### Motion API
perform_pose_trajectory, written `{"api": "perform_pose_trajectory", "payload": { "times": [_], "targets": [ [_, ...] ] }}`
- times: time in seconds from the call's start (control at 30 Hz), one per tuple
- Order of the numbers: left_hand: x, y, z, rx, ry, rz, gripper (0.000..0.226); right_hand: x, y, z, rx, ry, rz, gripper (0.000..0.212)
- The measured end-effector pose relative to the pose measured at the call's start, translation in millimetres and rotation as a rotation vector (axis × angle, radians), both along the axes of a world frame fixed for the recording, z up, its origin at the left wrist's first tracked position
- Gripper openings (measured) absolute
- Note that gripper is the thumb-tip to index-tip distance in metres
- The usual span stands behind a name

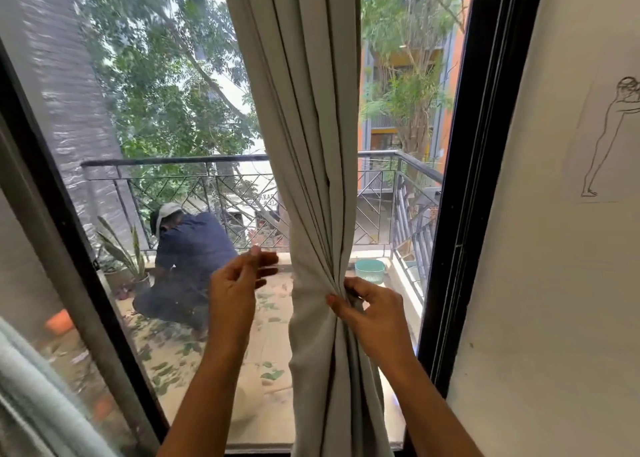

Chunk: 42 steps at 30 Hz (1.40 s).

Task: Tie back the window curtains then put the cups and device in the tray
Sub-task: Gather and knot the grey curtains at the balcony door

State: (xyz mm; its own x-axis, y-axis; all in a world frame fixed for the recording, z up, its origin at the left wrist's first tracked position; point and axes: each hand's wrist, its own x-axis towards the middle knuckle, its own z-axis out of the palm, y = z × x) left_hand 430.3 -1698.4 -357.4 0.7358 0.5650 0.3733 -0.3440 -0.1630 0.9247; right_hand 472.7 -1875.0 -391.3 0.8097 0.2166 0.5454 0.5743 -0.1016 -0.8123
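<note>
Curtain (311, 145): gathered, 12 to 6 o'clock. Right hand (375, 309): pinching folds, 5 o'clock. Left hand (239, 283): released, 8 o'clock, beside cloth. Advised: bunch folds tight before binding.

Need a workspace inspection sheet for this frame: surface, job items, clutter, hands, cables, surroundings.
Surface: no table or tray seen; the work is at the black window frame.
Job's things: grey curtain gathered into a bunch at mid-window; no tie seen; cups, device and tray not in view.
Clutter: nothing seen.
Hands: right hand pinches the curtain's folds; left hand open, beside the curtain, apart from it.
Cables: nothing seen.
Surroundings: white wall with a line drawing at right; outside, a crouching person, potted plant, teal basket, balcony railing.
</note>
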Motion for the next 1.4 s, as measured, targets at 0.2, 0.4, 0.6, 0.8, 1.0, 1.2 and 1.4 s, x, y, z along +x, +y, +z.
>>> {"api": "perform_pose_trajectory", "payload": {
  "times": [0.2,0.4,0.6,0.8,1.0,1.2,1.4],
  "targets": [
    [70,6,-43,-0.435,0.253,-0.568,0.048,16,-20,5,0.117,0.211,0.204,0.016],
    [49,1,-42,-0.277,-0.037,-0.295,0.053,26,-34,8,0.081,0.214,0.065,0.017],
    [-4,-24,-43,0.108,-0.151,0.162,0.026,-4,-7,2,-0.077,-0.099,-0.337,0.006],
    [-34,-48,-38,0.228,-0.127,0.246,0.015,-36,0,-3,-0.114,-0.158,-0.323,0.014],
    [-42,-47,-33,0.448,-0.102,0.291,0.02,-54,6,16,-0.163,-0.051,-0.166,0.035],
    [-61,-26,-30,0.371,-0.068,0.072,0.011,-53,14,30,-0.228,-0.076,-0.202,0.041],
    [-85,-22,-27,0.302,-0.078,0.045,0.022,-53,31,29,-0.309,-0.151,-0.394,0.033]
  ]
}}
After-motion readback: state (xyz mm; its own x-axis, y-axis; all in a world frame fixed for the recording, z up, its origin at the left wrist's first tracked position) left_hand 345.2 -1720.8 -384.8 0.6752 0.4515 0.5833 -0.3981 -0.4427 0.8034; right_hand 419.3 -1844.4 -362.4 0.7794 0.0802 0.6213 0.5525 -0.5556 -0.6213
